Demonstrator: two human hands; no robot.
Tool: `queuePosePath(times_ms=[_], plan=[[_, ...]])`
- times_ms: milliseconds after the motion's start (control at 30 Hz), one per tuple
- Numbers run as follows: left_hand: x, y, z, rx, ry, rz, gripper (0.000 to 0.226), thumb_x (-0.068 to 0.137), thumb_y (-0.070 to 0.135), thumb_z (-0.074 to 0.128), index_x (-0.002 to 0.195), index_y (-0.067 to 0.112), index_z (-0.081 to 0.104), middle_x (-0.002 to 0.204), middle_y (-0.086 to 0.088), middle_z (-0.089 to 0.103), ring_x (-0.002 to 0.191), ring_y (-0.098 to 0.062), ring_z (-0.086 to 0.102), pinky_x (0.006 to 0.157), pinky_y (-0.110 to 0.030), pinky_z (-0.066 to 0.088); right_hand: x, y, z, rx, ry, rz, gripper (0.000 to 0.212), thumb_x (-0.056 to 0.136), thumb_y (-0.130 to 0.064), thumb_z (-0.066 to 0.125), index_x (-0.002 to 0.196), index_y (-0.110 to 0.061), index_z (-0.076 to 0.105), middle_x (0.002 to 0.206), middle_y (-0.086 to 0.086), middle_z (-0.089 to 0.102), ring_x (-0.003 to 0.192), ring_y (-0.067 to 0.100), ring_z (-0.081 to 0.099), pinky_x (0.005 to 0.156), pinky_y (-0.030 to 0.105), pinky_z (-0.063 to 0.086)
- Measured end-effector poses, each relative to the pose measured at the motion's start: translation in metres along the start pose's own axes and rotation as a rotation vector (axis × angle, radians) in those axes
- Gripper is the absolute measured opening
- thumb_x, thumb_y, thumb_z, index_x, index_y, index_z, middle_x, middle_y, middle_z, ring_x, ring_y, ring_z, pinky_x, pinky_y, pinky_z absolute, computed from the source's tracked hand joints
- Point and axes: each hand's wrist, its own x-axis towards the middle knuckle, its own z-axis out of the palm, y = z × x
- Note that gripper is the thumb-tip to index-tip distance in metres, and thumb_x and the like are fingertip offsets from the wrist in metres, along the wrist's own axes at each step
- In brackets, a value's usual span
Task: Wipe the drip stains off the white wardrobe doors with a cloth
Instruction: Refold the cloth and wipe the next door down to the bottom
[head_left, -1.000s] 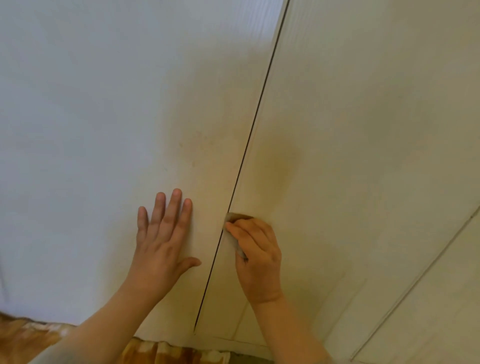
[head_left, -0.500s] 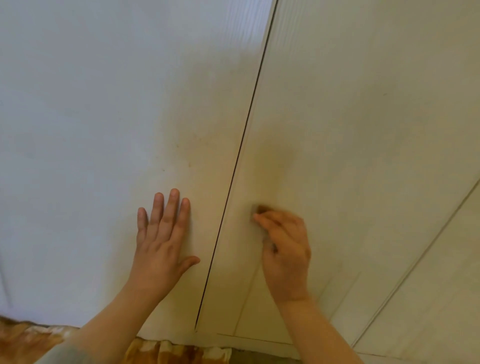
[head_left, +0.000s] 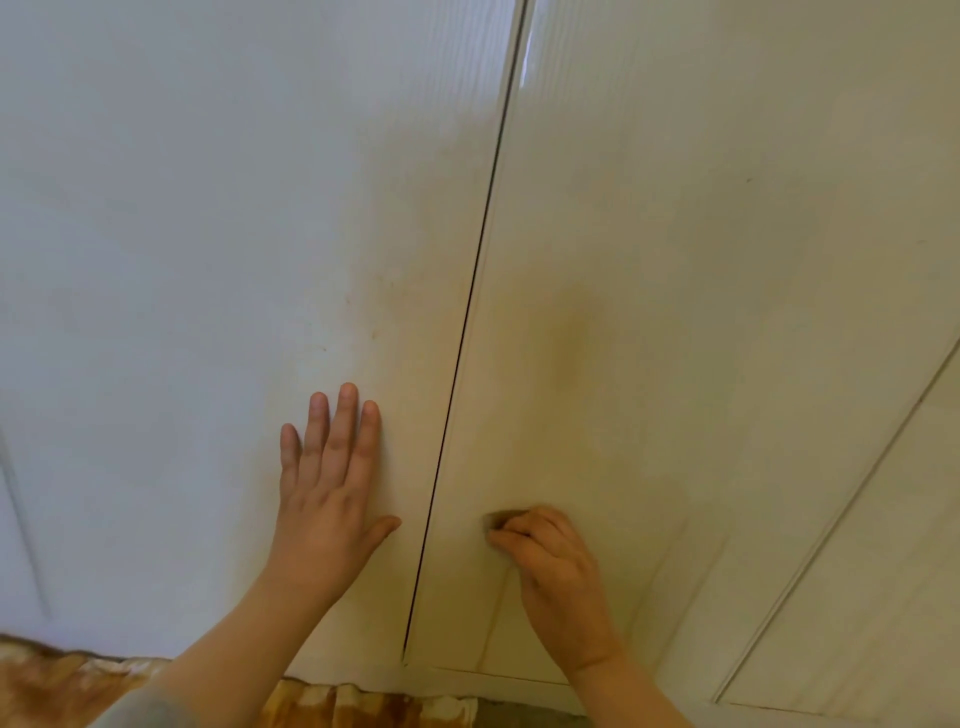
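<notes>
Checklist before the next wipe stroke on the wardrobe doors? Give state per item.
1. Cloth gripped in right hand: ok.
2. Cloth pressed against right door: ok, as far as the view shows.
3. Left hand flat on left door, clear of the wiping path: ok.
4. Yellowish stain above the cloth removed: not ok.
5. Specks on left door removed: not ok.
6. Cloth damp or clean enough: cannot tell, mostly hidden.

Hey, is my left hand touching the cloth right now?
Apart. The head view shows the left hand flat on the left door, while the right hand grips the cloth beyond the door seam.
</notes>
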Motion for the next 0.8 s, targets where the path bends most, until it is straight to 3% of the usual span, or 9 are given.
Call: queuePosePath(times_ms=[100,167,267,333,433,567,633,800], plan=[[-0.001,0.003,-0.004,0.005,0.01,-0.007,0.141,0.054,0.037,0.095,0.157,0.007,0.003,0.165,-0.017,-0.002,0.151,-0.04,-0.002,0.117,-0.058,0.005,0.026,-0.002,-0.027,-0.035,0.218,0.088,0.027,0.085,0.007,0.054,0.099,-0.002,0.076,0.1,0.007,0.069,0.101,0.021,0.057,0.093,0.027,0.047],[-0.001,0.007,-0.006,-0.011,0.023,-0.009,0.14,0.054,0.038,0.094,0.157,0.005,0.005,0.164,-0.019,-0.001,0.15,-0.042,-0.003,0.119,-0.057,0.002,0.047,0.004,-0.046,-0.094,0.367,0.114,0.029,0.08,0.015,0.061,0.1,0.0,0.075,0.101,0.01,0.068,0.101,0.024,0.057,0.094,0.031,0.047],[0.003,0.017,-0.007,-0.023,0.015,0.029,0.143,0.053,0.042,0.094,0.158,0.009,0.002,0.165,-0.017,-0.003,0.15,-0.042,-0.004,0.12,-0.054,-0.001,0.06,0.022,-0.053,-0.147,0.43,0.159,0.029,0.079,0.016,0.064,0.1,0.001,0.075,0.101,0.012,0.068,0.101,0.027,0.058,0.096,0.029,0.045],[0.005,0.024,-0.004,-0.016,-0.007,0.05,0.146,0.052,0.044,0.094,0.158,0.013,0.0,0.165,-0.017,-0.006,0.15,-0.043,-0.006,0.119,-0.054,-0.001,0.048,0.028,-0.046,-0.143,0.394,0.172,0.031,0.079,0.016,0.059,0.1,0.0,0.075,0.102,0.011,0.068,0.102,0.025,0.057,0.098,0.026,0.044],[0.007,0.03,-0.001,-0.017,-0.024,0.027,0.149,0.049,0.044,0.095,0.158,0.015,-0.003,0.164,-0.018,-0.009,0.149,-0.045,-0.008,0.118,-0.057,-0.001,0.005,0.03,-0.031,-0.097,0.209,0.113,0.026,0.086,0.001,0.051,0.095,-0.001,0.076,0.097,0.008,0.068,0.102,0.019,0.055,0.093,0.028,0.046],[0.007,0.03,-0.001,-0.023,-0.044,0.014,0.152,0.046,0.046,0.096,0.158,0.016,-0.003,0.164,-0.017,-0.009,0.149,-0.043,-0.01,0.118,-0.054,-0.004,-0.034,0.03,-0.027,-0.067,0.006,0.156,0.019,0.083,-0.004,0.06,0.092,-0.008,0.077,0.096,-0.002,0.067,0.1,0.013,0.055,0.087,0.026,0.049],[0.007,0.033,0.001,-0.022,-0.05,-0.001,0.153,0.046,0.052,0.094,0.158,0.014,-0.002,0.164,-0.017,-0.01,0.149,-0.043,-0.011,0.118,-0.054,-0.006,-0.022,0.027,-0.039,-0.066,0.077,0.189,0.027,0.08,0.001,0.056,0.096,-0.007,0.076,0.099,0.0,0.066,0.101,0.014,0.055,0.094,0.018,0.044],[0.007,0.043,0.006,-0.016,-0.068,-0.06,0.156,0.043,0.065,0.088,0.158,0.013,-0.005,0.163,-0.018,-0.013,0.148,-0.044,-0.014,0.116,-0.064,-0.004,0.042,0.039,-0.075,-0.175,0.451,0.24,0.028,0.081,0.01,0.058,0.101,-0.001,0.074,0.102,0.011,0.066,0.102,0.023,0.055,0.096,0.02,0.042]])
